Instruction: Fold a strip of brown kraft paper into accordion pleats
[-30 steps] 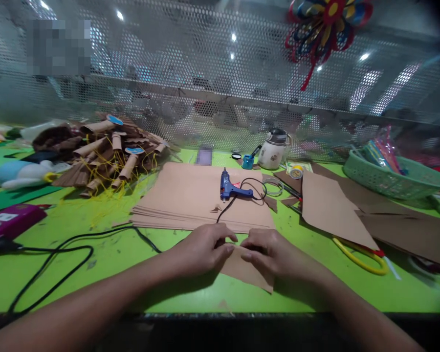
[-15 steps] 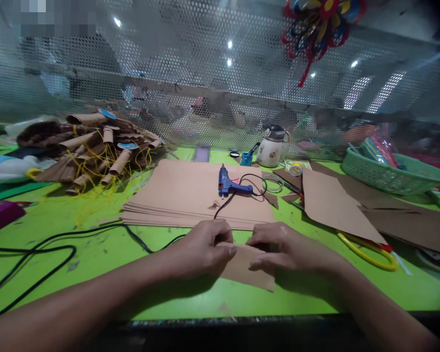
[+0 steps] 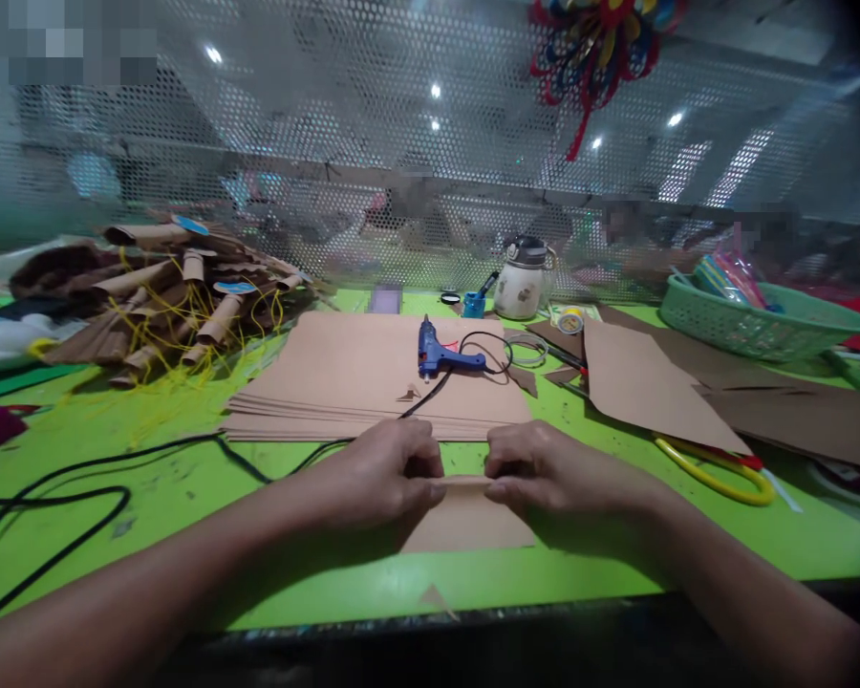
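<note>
A small piece of brown kraft paper [image 3: 465, 524] is held over the green table near its front edge. My left hand [image 3: 394, 473] pinches the left end of its far edge, thumb in front and fingers curled behind. At the right end, my right hand [image 3: 534, 468] grips the same edge in a like way. Between the hands that edge looks narrowly folded or rolled. Just beyond them lies a stack of brown paper sheets [image 3: 344, 358], with a blue hot glue gun [image 3: 437, 355] resting on top.
Paper rolls with yellow strings [image 3: 186, 296] are heaped at left. A black cord [image 3: 172, 444] crosses the table [image 3: 258, 583]. At right are loose brown sheets [image 3: 652, 377], yellow-handled scissors [image 3: 717, 478] and a green basket [image 3: 752, 320]. A white jug [image 3: 522, 282] stands behind, before a perforated screen.
My right hand has shifted its grip up to the paper's far edge, level with my left. The paper now lies straighter, its edge more folded over. The view has shifted slightly.
</note>
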Motion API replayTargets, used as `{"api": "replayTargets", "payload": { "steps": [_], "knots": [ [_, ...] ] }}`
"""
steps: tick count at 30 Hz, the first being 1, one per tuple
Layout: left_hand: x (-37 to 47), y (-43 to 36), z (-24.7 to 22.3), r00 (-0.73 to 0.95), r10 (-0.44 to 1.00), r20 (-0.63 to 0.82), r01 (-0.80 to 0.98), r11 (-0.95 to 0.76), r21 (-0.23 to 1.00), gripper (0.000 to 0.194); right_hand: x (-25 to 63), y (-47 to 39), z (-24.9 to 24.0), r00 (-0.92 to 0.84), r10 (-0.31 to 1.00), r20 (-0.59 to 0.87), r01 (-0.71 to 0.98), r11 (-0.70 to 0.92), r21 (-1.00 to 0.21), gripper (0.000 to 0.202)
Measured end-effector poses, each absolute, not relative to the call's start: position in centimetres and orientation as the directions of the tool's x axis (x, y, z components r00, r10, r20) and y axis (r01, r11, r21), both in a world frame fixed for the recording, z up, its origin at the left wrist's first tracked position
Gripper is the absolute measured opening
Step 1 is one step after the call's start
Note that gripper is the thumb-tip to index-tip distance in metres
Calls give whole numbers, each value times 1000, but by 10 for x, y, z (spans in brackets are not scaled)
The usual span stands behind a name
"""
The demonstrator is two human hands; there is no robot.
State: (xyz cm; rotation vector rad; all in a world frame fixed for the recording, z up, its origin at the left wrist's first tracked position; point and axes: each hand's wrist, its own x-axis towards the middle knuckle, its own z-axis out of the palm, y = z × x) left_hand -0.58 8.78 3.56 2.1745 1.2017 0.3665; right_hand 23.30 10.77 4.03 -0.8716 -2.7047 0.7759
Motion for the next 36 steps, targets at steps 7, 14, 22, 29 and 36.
{"api": "replayTargets", "payload": {
  "steps": [7,14,22,29,36],
  "knots": [
    [-5,89,35,581,813,-33,675,-458,578,15,228,101,38,-816,562,134,475,785,-399,10],
    [4,86,32,593,801,79,666,-544,511,8,216,95,24,-849,478,227,431,874,-226,17],
    [9,81,33,623,770,137,676,-618,402,12,209,93,14,-848,433,304,435,898,-67,23],
    [3,75,33,692,706,150,606,-681,411,18,214,91,21,-859,451,241,429,892,-139,18],
    [-7,72,43,721,693,13,631,-664,401,14,226,92,27,-871,469,145,426,869,-251,18]
  ]
}}
